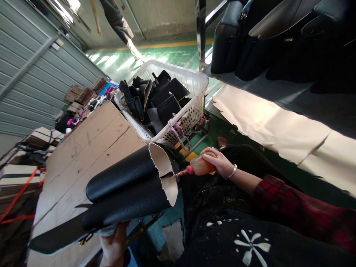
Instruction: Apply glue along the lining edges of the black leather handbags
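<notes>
My right hand (pixel 219 161) is wrapped round a squeeze bottle (pixel 201 165) with orange-brown contents and a red nozzle. Its tip is at the cut edge of a black leather bag (pixel 122 185), near a small dark piece inside the open end. That opening faces right and shows a pale lining. The bag lies tilted above a cardboard-topped table, with a long flap (pixel 57 233) reaching to the lower left and a small metal buckle beneath. My left hand (pixel 114 241) grips the bag from below, its fingers mostly hidden behind it.
Beyond the cardboard-covered table (pixel 83 148) stands a white plastic basket (pixel 191 79) of black bag pieces. Black bags (pixel 228 40) fill a metal rack at upper right, with pale sheeting (pixel 267 115) below. Bundled stacks (pixel 19 174) line the left side. A person (pixel 116 22) is in the background.
</notes>
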A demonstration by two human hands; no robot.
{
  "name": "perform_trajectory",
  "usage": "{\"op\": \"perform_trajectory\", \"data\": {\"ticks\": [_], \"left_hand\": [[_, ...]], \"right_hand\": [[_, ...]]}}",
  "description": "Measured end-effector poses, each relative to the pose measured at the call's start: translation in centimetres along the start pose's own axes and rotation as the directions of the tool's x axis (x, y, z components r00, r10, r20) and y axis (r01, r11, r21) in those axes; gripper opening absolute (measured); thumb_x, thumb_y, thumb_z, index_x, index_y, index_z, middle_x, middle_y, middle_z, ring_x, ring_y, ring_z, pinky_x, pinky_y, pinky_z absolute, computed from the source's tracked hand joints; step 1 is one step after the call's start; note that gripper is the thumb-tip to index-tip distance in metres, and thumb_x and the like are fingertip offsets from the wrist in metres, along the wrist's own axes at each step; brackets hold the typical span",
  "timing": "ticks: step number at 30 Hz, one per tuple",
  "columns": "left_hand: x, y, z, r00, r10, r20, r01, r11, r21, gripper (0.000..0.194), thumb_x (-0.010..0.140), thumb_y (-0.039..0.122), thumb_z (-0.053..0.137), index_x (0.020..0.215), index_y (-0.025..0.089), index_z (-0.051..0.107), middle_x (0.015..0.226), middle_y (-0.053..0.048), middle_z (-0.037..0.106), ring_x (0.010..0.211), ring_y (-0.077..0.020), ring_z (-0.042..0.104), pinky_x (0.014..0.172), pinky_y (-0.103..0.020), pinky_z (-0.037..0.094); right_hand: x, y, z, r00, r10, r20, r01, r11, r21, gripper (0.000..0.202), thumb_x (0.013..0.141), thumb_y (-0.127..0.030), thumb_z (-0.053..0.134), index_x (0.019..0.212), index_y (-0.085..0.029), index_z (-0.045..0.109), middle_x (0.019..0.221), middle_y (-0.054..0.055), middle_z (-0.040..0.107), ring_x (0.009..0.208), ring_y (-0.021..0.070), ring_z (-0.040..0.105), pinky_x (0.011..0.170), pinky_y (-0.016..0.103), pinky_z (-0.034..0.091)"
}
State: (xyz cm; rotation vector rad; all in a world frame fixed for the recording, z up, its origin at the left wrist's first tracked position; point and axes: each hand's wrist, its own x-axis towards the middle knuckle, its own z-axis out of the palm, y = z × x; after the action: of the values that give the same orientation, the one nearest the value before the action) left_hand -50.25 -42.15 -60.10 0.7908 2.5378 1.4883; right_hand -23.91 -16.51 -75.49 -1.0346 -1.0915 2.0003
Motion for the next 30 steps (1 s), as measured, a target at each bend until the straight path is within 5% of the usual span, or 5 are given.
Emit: {"op": "perform_trajectory", "data": {"ticks": [6,10,15,30], "left_hand": [[-0.1,0.6,0.6,0.985,-0.167,-0.045,0.158,0.973,-0.170,0.052,0.033,0.047,0.094,0.057,0.016,0.059,0.055,0.000,0.060,0.047,-0.0128,0.053,0.045,-0.024,0.050],[-0.2,1.9,1.3,0.996,-0.038,0.080,0.051,0.985,-0.166,0.049,0.051,0.037,0.090,0.050,0.017,0.046,0.048,0.002,0.049,0.043,-0.0107,0.045,0.040,-0.023,0.043],[0.1,2.2,1.3,0.988,0.027,0.150,-0.013,0.996,-0.092,0.039,0.066,0.030,0.081,0.051,0.017,0.047,0.049,0.002,0.045,0.043,-0.0110,0.041,0.039,-0.024,0.036],[-0.2,2.8,1.9,0.985,0.083,0.152,-0.060,0.987,-0.152,0.038,0.066,0.027,0.081,0.053,0.018,0.046,0.049,0.003,0.044,0.042,-0.0107,0.038,0.038,-0.025,0.034]], "right_hand": [[0.1,-0.4,0.4,0.998,-0.035,-0.051,0.033,0.999,-0.035,0.036,0.062,-0.050,0.076,0.078,-0.021,0.063,0.076,0.001,0.063,0.072,0.0184,0.056,0.069,0.032,0.046],[0.6,-0.3,0.7,0.997,-0.046,-0.064,0.045,0.999,-0.014,0.036,0.064,-0.052,0.075,0.080,-0.022,0.063,0.076,0.001,0.063,0.070,0.0185,0.056,0.067,0.032,0.045],[0.6,-0.2,0.5,0.997,-0.060,-0.051,0.057,0.996,-0.063,0.035,0.064,-0.051,0.073,0.079,-0.022,0.063,0.076,0.001,0.063,0.071,0.0189,0.057,0.069,0.032,0.046],[0.6,-0.9,0.6,0.994,-0.102,-0.035,0.099,0.992,-0.074,0.034,0.065,-0.051,0.073,0.080,-0.022,0.063,0.077,0.001,0.065,0.072,0.0193,0.058,0.072,0.033,0.047]]}}
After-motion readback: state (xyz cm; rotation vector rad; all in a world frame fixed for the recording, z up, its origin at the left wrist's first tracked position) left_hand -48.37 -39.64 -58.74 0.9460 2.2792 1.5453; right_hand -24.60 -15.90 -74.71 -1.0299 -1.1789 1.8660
